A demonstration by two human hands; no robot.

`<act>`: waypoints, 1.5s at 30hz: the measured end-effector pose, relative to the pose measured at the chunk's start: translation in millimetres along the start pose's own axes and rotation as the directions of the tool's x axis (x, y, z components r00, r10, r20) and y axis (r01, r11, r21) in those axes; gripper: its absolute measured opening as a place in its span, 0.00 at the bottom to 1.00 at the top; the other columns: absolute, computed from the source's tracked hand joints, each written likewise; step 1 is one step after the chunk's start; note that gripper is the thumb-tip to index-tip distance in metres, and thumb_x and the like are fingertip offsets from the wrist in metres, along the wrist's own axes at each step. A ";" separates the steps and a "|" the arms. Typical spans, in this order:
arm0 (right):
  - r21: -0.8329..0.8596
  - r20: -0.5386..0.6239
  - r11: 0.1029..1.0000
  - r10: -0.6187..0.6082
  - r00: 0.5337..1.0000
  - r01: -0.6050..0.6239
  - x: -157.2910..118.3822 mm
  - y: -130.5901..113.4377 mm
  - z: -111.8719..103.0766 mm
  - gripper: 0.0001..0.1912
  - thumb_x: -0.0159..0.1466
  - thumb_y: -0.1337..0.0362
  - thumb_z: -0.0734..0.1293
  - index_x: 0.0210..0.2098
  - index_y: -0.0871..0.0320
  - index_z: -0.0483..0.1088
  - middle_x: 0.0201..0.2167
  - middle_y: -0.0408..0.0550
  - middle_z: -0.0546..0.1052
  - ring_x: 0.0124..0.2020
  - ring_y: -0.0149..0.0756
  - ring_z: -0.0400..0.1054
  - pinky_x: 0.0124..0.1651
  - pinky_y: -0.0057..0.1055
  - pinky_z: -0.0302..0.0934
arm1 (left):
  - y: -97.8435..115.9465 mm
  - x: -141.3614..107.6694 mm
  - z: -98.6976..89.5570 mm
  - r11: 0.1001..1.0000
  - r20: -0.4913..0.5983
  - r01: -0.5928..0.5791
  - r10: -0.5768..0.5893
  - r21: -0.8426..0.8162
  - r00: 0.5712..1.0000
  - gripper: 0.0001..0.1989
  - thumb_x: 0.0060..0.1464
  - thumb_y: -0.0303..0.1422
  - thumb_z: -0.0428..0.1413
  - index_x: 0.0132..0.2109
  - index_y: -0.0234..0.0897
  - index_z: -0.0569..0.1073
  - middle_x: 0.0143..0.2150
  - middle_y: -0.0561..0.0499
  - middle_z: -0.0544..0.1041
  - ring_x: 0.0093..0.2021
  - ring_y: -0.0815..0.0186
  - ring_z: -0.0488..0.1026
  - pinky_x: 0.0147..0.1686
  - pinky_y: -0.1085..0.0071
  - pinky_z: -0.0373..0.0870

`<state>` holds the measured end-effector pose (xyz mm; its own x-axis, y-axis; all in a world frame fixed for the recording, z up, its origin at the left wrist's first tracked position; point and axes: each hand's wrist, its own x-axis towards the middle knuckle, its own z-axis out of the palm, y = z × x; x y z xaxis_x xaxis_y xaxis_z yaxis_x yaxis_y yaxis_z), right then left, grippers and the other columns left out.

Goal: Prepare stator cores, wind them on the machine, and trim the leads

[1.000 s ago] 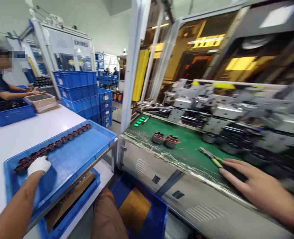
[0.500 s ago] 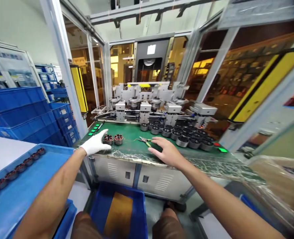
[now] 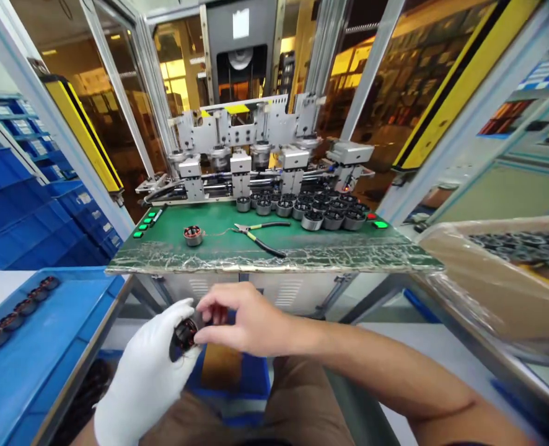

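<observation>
My left hand [image 3: 147,365], in a white glove, holds a motor stator [image 3: 184,336] tilted so its dark core and copper windings face right. My bare right hand [image 3: 244,319] is at the stator's right side, fingers curled and thumb at its rim; a fine wire there is too small to make out. Another wound stator [image 3: 193,235] sits upright on the green bench top [image 3: 219,254]. To its right lie cutting pliers [image 3: 260,238] with green and black handles, jaws pointing left. A thin wire [image 3: 216,234] runs between that stator and the pliers.
Several grey motor rings [image 3: 311,207] crowd the bench's right rear, before a row of clamping fixtures [image 3: 240,170]. Lit green buttons [image 3: 144,225] mark the left edge. A blue tray [image 3: 37,365] with several stators stands at left; a plastic-lined carton [image 3: 479,266] at right.
My left hand has picked up one of the two bench stators and brought it nearer my body. My right hand has left the pliers and joined it. The view has tilted down.
</observation>
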<state>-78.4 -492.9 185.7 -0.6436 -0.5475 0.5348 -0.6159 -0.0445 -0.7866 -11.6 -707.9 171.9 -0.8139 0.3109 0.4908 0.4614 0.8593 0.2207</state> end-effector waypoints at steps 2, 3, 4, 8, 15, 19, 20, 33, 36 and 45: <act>-0.040 0.058 0.999 -0.022 0.998 0.024 -4.9 -5.8 11.9 0.04 0.64 0.67 0.69 0.34 0.63 0.73 0.28 0.44 0.74 0.28 0.26 0.66 0.32 0.22 0.61 | 7.3 -9.0 2.3 0.998 0.000 -0.058 0.058 -0.018 0.998 0.26 0.56 0.33 0.59 0.62 0.43 0.66 0.54 0.47 0.78 0.52 0.60 0.77 0.53 0.66 0.74; -0.112 0.089 0.989 -0.086 0.992 0.096 -7.9 -7.3 12.8 0.05 0.66 0.70 0.66 0.35 0.64 0.73 0.28 0.45 0.74 0.29 0.27 0.66 0.33 0.23 0.61 | 9.4 -12.7 2.5 0.996 0.005 -0.076 0.077 -0.035 0.997 0.28 0.56 0.33 0.59 0.63 0.43 0.65 0.54 0.47 0.78 0.52 0.60 0.77 0.53 0.67 0.74; -0.216 0.136 0.955 -0.179 0.974 0.206 -11.0 -8.8 11.1 0.09 0.68 0.71 0.62 0.35 0.65 0.73 0.29 0.47 0.74 0.30 0.29 0.66 0.34 0.25 0.60 | 10.5 -16.3 2.4 0.994 0.008 -0.091 0.092 -0.058 0.996 0.29 0.55 0.33 0.60 0.63 0.43 0.64 0.54 0.47 0.78 0.52 0.60 0.77 0.52 0.68 0.74; -0.531 0.411 0.602 -0.433 0.802 0.597 -24.2 -17.2 -5.7 0.21 0.70 0.72 0.52 0.30 0.67 0.72 0.26 0.50 0.68 0.26 0.35 0.57 0.29 0.34 0.52 | 11.0 -32.5 5.1 0.957 0.041 -0.102 0.117 -0.270 0.992 0.32 0.51 0.34 0.65 0.62 0.46 0.65 0.53 0.48 0.79 0.49 0.60 0.79 0.50 0.70 0.77; -0.611 0.322 0.613 -0.386 0.865 0.501 -59.6 -0.9 -21.2 0.16 0.70 0.72 0.54 0.36 0.68 0.72 0.30 0.54 0.72 0.30 0.36 0.60 0.31 0.34 0.56 | 20.6 -51.2 21.9 0.685 0.046 0.120 -0.125 -0.719 0.991 0.25 0.52 0.27 0.63 0.55 0.49 0.70 0.60 0.47 0.74 0.58 0.57 0.73 0.54 0.65 0.76; -0.448 0.052 0.838 -0.323 0.945 0.311 -71.5 -0.5 -1.3 0.14 0.67 0.61 0.69 0.46 0.67 0.70 0.36 0.55 0.74 0.36 0.35 0.67 0.36 0.31 0.64 | 28.9 -49.5 31.2 0.678 -0.016 0.230 -0.336 -0.698 0.942 0.25 0.51 0.26 0.64 0.55 0.48 0.70 0.59 0.47 0.73 0.58 0.59 0.73 0.57 0.65 0.73; -0.343 0.012 0.888 -0.321 0.947 0.305 -71.8 -4.0 7.5 0.18 0.65 0.58 0.70 0.47 0.67 0.70 0.37 0.56 0.74 0.37 0.35 0.68 0.38 0.31 0.66 | 30.8 -48.9 33.1 0.692 -0.025 0.244 -0.353 -0.679 0.935 0.27 0.51 0.25 0.64 0.56 0.48 0.70 0.59 0.47 0.73 0.58 0.58 0.73 0.58 0.64 0.72; 0.166 -0.359 0.986 0.084 0.930 -0.025 -64.3 -9.9 45.0 0.10 0.64 0.70 0.67 0.26 0.61 0.71 0.25 0.46 0.73 0.28 0.29 0.67 0.32 0.27 0.62 | 30.6 -43.8 34.3 0.412 0.043 0.247 -0.444 -0.877 0.895 0.22 0.50 0.34 0.66 0.53 0.46 0.75 0.55 0.48 0.79 0.53 0.56 0.77 0.48 0.68 0.79; 0.026 -0.369 0.999 0.029 0.929 -0.020 -53.3 -1.2 15.6 0.11 0.66 0.69 0.65 0.26 0.60 0.70 0.25 0.45 0.72 0.27 0.29 0.67 0.32 0.27 0.62 | 24.9 -46.1 32.5 0.489 -0.064 0.208 -0.482 -0.847 0.874 0.20 0.51 0.31 0.65 0.52 0.45 0.75 0.54 0.49 0.79 0.53 0.57 0.77 0.48 0.70 0.78; -0.882 -0.120 0.418 0.245 0.962 -0.216 28.1 80.5 -133.2 0.34 0.63 0.51 0.70 0.59 0.72 0.65 0.61 0.68 0.65 0.63 0.55 0.60 0.65 0.48 0.56 | 14.5 -56.0 25.0 0.569 -0.180 0.175 -0.513 -0.804 0.840 0.22 0.53 0.27 0.62 0.54 0.48 0.74 0.56 0.52 0.77 0.57 0.60 0.74 0.54 0.70 0.75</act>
<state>-206.6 -400.6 178.5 -0.8246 -0.4376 0.3585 -0.5191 0.8372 -0.1721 31.8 -702.8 126.6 -0.8563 -0.2524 0.4505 0.4037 0.2168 0.8888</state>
